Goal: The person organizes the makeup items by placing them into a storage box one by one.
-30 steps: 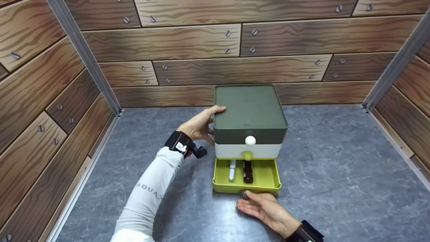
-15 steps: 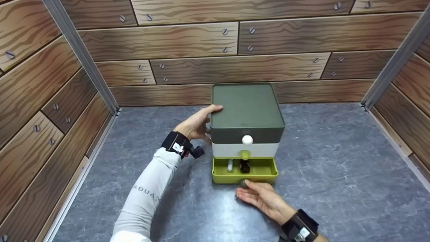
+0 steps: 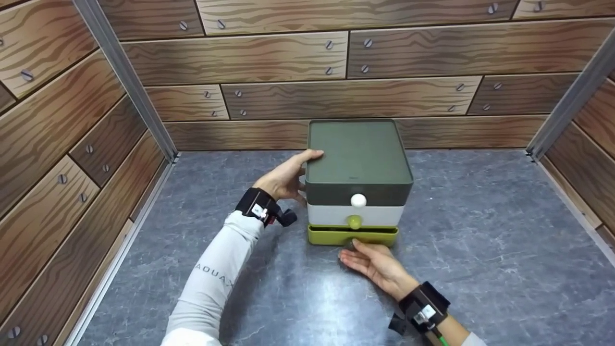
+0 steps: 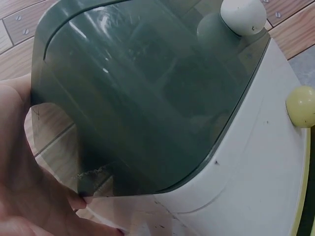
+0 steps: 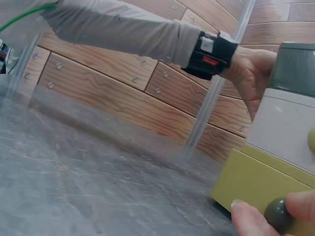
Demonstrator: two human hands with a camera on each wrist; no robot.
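Observation:
A small desktop drawer box (image 3: 358,149) with a dark green top tier, white middle tier and lime bottom drawer (image 3: 326,236) stands on the floor surface. My left hand (image 3: 287,177) holds its left side, thumb over the top edge and fingers down the side. The right hand (image 3: 377,269) pinches the dark round knob (image 5: 279,215) of the lime drawer between thumb and fingers. That drawer sticks out only slightly, leaving a narrow dark gap above its front; its contents are hidden. A white knob (image 3: 358,200) and a lime knob (image 3: 354,222) mark the two tiers above.
Grey marbled floor surface (image 3: 480,230) surrounds the box. Wood-plank-patterned walls (image 3: 288,57) rise at the back and both sides, with metal strips in the corners. The back wall stands close behind the box.
My right hand has pushed the lime drawer inward, hiding the white tube and dark brown item seen inside earlier. The left hand has kept its hold on the box.

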